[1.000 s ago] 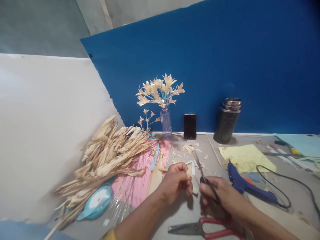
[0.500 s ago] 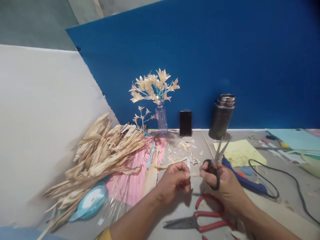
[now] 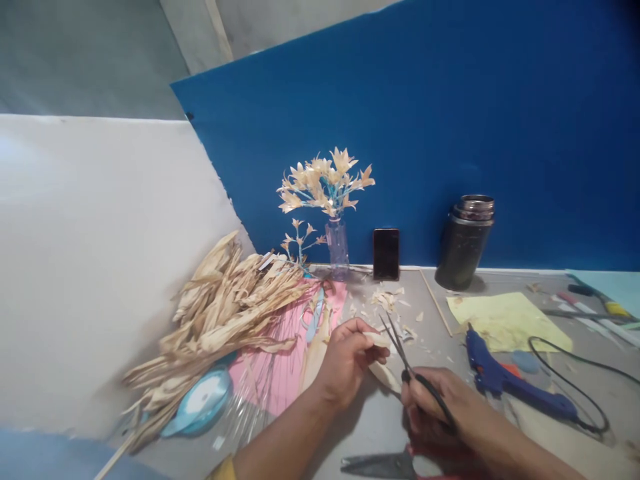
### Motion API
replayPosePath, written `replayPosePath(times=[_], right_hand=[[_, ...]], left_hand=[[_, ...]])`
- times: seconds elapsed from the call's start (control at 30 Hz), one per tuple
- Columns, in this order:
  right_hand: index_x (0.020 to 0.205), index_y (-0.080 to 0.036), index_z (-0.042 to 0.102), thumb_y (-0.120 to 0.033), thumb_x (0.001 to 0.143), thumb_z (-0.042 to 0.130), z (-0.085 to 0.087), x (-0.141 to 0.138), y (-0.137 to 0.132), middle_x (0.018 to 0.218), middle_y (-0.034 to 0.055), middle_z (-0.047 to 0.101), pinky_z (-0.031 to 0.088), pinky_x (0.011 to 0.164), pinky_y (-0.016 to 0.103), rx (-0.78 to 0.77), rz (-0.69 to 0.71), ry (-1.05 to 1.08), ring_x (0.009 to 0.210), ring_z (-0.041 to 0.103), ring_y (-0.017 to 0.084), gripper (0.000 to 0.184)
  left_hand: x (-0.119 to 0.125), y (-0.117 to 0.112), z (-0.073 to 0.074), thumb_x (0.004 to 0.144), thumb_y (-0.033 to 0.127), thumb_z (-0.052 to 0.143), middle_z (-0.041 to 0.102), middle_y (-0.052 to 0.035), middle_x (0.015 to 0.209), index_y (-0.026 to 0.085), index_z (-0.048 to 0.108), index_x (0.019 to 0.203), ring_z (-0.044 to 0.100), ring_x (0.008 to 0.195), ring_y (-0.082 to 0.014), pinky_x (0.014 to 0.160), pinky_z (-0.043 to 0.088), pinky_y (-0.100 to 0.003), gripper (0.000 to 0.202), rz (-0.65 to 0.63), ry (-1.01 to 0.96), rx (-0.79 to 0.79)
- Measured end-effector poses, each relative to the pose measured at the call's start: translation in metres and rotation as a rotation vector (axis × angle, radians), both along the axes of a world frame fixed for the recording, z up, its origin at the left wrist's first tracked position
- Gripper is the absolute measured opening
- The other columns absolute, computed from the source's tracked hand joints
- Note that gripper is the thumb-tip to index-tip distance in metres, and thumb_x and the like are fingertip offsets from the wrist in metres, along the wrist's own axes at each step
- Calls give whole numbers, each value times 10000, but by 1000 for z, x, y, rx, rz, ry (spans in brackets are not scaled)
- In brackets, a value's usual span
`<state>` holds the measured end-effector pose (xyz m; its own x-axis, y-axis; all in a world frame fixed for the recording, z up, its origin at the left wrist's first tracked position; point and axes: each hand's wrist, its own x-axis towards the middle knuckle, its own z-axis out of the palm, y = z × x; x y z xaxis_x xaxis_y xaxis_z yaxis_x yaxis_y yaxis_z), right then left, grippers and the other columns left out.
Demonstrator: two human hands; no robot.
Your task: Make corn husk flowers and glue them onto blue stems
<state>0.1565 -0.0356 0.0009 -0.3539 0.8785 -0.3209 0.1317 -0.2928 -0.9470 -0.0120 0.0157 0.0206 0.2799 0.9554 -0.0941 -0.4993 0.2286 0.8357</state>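
My left hand (image 3: pixel 345 367) pinches a small pale piece of corn husk (image 3: pixel 377 341) between thumb and fingers. Another pale husk strip (image 3: pixel 385 378) stretches below those fingertips toward my right hand; whether it is held cannot be made out. In my right hand (image 3: pixel 443 400) are black-handled scissors (image 3: pixel 399 343), their slim blades slightly parted and pointing up and left, close by the husk piece. Under my right hand lie red-handled shears (image 3: pixel 377 465), partly cut off by the lower edge of the view.
Dried corn husks (image 3: pixel 225 300) are heaped at the left on pink paper (image 3: pixel 273 380), near a blue ribbon roll (image 3: pixel 203 403). Husk flowers (image 3: pixel 325 180) stand in a clear bottle (image 3: pixel 337 250), beside a phone (image 3: pixel 386 255) and a dark flask (image 3: pixel 465 243). A corded blue glue gun (image 3: pixel 515 387) lies right.
The scissors have swung from pointing up and right to pointing up and left, toward my left hand. More of the husk now shows at the left fingers. The view has shifted leftward.
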Motion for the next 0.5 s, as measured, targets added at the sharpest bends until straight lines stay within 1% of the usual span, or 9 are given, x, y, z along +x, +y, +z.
replayPosePath(times=[0.03,0.1,0.17,0.23,0.3,0.4,0.5], right_hand=[[666,-188,546,-659,767,644,0,-1,-1,573,-10,582,394,466,221,4,33,-18,468,442,98,491],[638,-189,539,-699,781,597,2,-1,-3,563,-1,581,334,432,212,61,76,-73,455,432,97,532],[613,-186,544,-728,789,546,5,-1,-4,550,14,580,273,409,217,120,101,-128,445,416,100,570],[593,-185,543,-733,780,530,6,0,-3,546,25,581,244,406,224,140,115,-173,448,409,103,579],[570,-186,528,-693,774,548,8,0,-3,531,25,571,228,416,226,141,119,-215,447,396,99,546],[548,-194,498,-587,771,568,11,-2,-3,479,-4,524,200,417,226,101,107,-271,412,341,80,456],[533,-202,478,-499,746,565,13,-4,-3,466,-11,516,197,410,217,66,76,-284,403,344,75,376]], left_hand=[[-1,0,0,599,167,680,652,-17,630,158,586,637,617,562,-141,596,464,-264,101,4,-2,-3],[-1,1,0,595,164,668,658,-21,619,158,584,638,631,557,-151,584,478,-268,95,7,-1,-3],[-2,1,-1,594,161,656,663,-24,605,159,583,640,639,545,-156,565,481,-265,87,1,8,-3],[-3,1,-2,594,163,652,668,-27,596,160,581,642,640,531,-157,546,480,-259,86,-13,17,-9],[-3,2,-2,595,164,651,668,-24,586,163,574,642,640,520,-155,538,483,-256,91,-21,22,-18],[-4,3,-3,601,161,652,667,-20,582,166,566,649,640,515,-153,537,490,-257,99,-24,23,-18],[-3,2,-2,621,159,661,672,-22,602,163,568,656,643,534,-148,556,497,-257,99,-17,22,-7]])
